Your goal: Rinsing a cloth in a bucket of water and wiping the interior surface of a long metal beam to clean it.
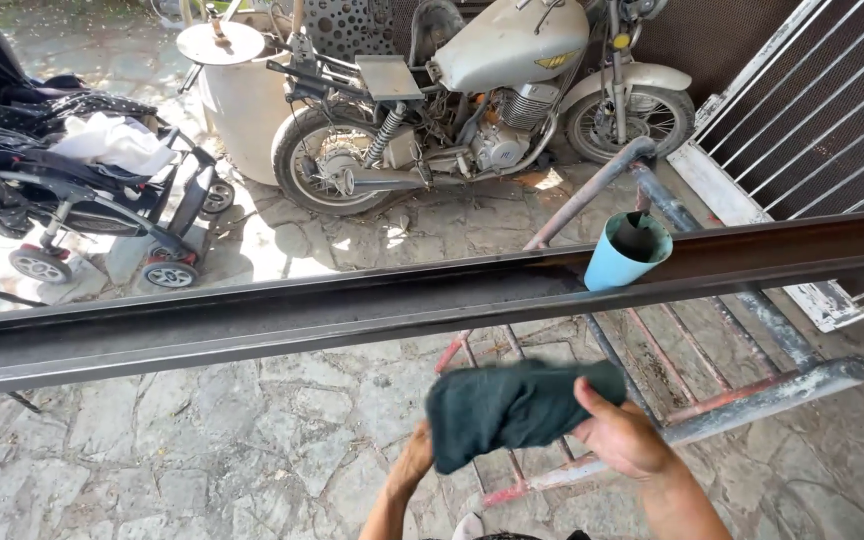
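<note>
A dark teal rag (pixel 512 405) is stretched between my two hands, just below a long dark steel beam (pixel 252 320) that crosses the view from left to right. My right hand (pixel 620 435) pinches the rag's right end with the thumb on top. My left hand (pixel 414 462) is mostly hidden under the rag's left end and holds it from beneath. A light blue plastic cup (pixel 624 255) with dark liquid inside rests tilted on the beam at the right.
Below the beam stands a grey and rust-red pipe stand (pixel 752 395) on stone paving. A pale motorcycle (pixel 482 90) is parked behind. A black stroller (pixel 82 185) sits left, a white barrel (pixel 242 100) beside it, and a white metal gate (pixel 812 110) right.
</note>
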